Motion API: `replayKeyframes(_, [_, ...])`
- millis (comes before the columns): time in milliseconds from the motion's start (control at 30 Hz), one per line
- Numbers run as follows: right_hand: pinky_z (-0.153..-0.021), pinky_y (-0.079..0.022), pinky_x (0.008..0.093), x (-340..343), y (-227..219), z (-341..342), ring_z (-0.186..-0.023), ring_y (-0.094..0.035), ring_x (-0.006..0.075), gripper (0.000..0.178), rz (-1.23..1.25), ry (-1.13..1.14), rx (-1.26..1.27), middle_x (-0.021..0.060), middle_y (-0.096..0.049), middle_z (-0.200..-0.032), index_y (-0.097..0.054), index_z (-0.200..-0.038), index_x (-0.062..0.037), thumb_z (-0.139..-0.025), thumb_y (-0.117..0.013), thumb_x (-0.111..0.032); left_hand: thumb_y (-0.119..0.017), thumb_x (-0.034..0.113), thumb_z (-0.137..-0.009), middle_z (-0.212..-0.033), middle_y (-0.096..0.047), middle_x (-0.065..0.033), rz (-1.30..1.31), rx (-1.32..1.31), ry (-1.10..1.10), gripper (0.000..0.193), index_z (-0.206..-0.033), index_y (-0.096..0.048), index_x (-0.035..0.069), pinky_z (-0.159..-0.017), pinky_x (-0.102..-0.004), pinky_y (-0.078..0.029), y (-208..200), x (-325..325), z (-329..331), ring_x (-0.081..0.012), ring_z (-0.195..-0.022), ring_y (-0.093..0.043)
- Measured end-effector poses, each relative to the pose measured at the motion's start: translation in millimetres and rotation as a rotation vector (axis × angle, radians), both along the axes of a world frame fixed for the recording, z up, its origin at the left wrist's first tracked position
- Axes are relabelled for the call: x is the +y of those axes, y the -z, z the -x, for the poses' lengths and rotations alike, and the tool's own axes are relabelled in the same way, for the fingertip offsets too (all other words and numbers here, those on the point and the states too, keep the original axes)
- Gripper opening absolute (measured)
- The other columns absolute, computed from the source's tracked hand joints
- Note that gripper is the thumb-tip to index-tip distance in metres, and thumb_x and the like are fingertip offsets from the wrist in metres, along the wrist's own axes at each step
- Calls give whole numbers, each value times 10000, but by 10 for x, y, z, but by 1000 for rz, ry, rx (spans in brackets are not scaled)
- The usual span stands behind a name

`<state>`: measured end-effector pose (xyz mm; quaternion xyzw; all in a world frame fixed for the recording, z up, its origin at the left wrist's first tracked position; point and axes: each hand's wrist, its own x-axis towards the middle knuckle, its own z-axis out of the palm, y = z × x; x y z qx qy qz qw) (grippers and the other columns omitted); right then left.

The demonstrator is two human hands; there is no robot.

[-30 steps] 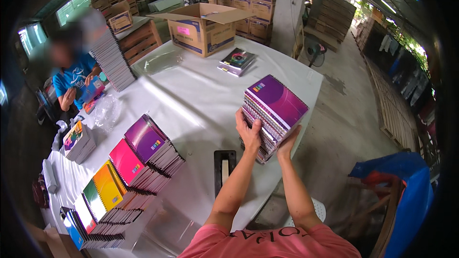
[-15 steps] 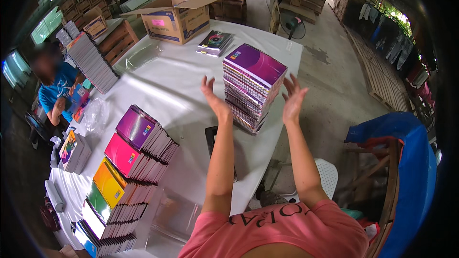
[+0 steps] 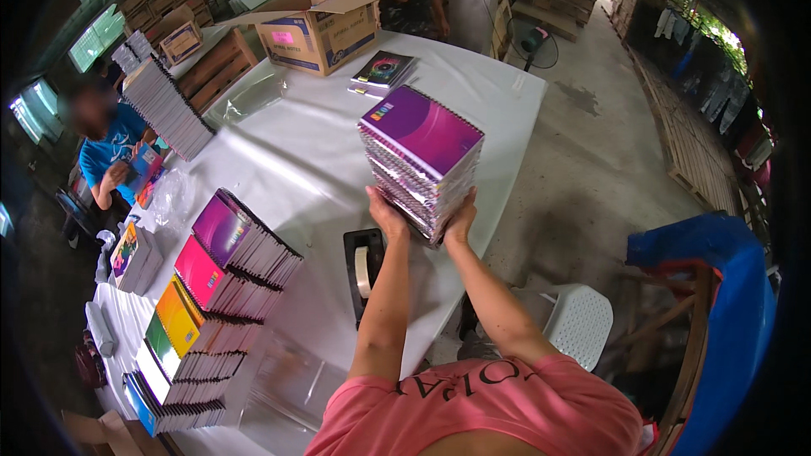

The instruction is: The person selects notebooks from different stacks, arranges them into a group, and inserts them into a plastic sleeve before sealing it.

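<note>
A tall stack of purple spiral notebooks (image 3: 422,131) is between my hands at the right side of the table. My left hand (image 3: 387,213) grips its lower left side, and my right hand (image 3: 460,218) grips the lower right. Some fingers are hidden by the stack; whether its base touches the table I cannot tell. Beside my left forearm lies a black tape dispenser (image 3: 354,241) with a tan roll. To the left stand fanned piles of spiral notebooks in purple (image 3: 218,226), pink (image 3: 198,272), yellow (image 3: 176,318) and other colours.
An open carton (image 3: 296,44) and a few dark-covered notebooks (image 3: 384,72) are at the table's far end. At left, a person in a blue shirt (image 3: 114,148) handles a notebook near another tall stack (image 3: 173,110). A white stool (image 3: 583,325) and blue tarp (image 3: 718,329) are right.
My hands have come down from beside the stack's upper part and closed on its lower sides. The stack has shifted left. The person behind the carton now shows more fully.
</note>
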<state>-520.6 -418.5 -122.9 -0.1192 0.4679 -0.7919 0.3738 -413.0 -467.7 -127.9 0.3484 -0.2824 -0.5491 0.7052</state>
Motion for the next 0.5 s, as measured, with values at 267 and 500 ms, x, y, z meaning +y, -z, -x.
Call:
replayKeyframes(267, [-841,-400,345,77,558,170,-900,-510,186,547,-63,-151,284,131,-564,-985,-605,-986,31,-973,-350,-453,-405,570,-899,-1146,-554,-54,-48,398,212,604,-1245,-482,81,-920,-355,-420,539,37,57,-207,-1037,-535])
replayKeyframes(500, [-736,-436,351,32,546,-109,-756,-527,193,537,-45,-29,167,91,-584,-805,-608,-934,44,-972,-345,-422,-406,573,-890,-1106,-552,-48,-63,242,72,596,-1221,-480,83,-905,-360,-425,1534,-157,-292,-205,-1024,-529])
